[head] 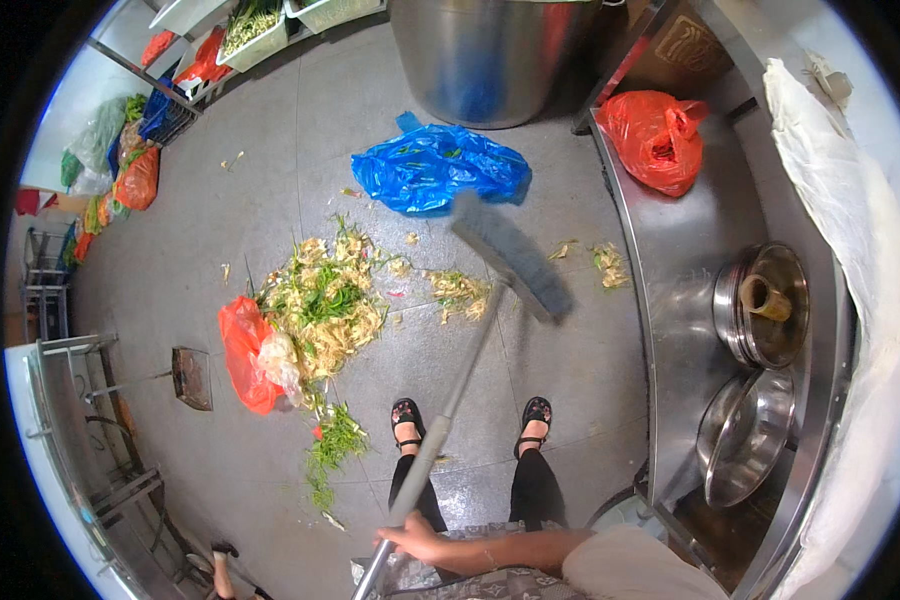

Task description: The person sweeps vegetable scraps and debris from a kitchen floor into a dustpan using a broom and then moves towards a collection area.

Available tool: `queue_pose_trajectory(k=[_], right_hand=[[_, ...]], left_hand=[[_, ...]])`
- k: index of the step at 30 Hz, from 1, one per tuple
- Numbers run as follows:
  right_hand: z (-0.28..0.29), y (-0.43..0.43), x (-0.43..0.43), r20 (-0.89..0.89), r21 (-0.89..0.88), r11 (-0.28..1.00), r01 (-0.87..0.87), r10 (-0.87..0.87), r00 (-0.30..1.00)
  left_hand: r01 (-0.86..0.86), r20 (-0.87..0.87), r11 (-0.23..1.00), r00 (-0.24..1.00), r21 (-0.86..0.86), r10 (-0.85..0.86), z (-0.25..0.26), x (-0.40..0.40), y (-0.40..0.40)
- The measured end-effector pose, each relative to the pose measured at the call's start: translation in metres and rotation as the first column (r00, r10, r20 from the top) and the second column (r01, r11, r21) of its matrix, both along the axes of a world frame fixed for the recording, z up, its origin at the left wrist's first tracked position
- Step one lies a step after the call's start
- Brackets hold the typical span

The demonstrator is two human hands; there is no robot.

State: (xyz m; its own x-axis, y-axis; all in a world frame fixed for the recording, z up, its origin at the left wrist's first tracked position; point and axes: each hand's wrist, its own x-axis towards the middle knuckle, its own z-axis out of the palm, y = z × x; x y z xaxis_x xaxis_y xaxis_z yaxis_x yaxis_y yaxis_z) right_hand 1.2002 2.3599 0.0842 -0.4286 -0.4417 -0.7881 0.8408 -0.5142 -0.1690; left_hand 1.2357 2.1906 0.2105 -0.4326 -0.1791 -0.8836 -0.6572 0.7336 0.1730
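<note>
My right hand (418,537) is closed around the grey handle (441,439) of a push broom, near the bottom of the view. My left hand is out of view. The broom's wide grey head (511,259), slightly blurred, is over the tiled floor to the right of a strip of root scraps (457,294). Left of that strip lies a large heap of vegetable trimmings (330,296), pale roots mixed with green leaves. A red plastic bag (246,356) lies against the heap's left side. Beyond the broom head, a crumpled blue plastic bag (439,169) rests on the floor.
A steel pot (487,67) stands at the back. On the right, a steel shelf (675,300) holds a tied red bag (656,142) and metal basins (750,442). A dustpan (193,379) is on the left. Another person's foot (225,550) shows at lower left.
</note>
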Motion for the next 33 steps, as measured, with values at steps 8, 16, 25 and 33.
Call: queue_pose_trajectory(k=[8, 16, 25, 33], right_hand=[[-0.028, 0.102, 0.05, 0.317, 0.025, 0.928, 0.371, -0.359, 0.878], [-0.144, 0.256, 0.085, 0.058, 0.396, 0.479, 0.783, -0.864, 0.499], [-0.174, 0.265, -0.04, 0.076, 0.569, 0.692, 0.444, -0.582, 0.81], [-0.147, 0.097, -0.1, 0.064, 0.544, 0.839, 0.028, -0.075, 0.995]], left_hand=[[0.504, -0.188, 0.846, 0.861, 0.177, -0.473, 0.004, -0.039, 0.037], [0.895, -0.409, 0.378, 0.445, 0.237, -0.797, -0.12, -0.092, 0.227], [0.828, -0.4, 0.526, 0.556, 0.192, -0.729, -0.134, -0.162, 0.206], [0.558, -0.324, 0.828, 0.795, 0.057, -0.513, -0.038, -0.111, 0.073]])
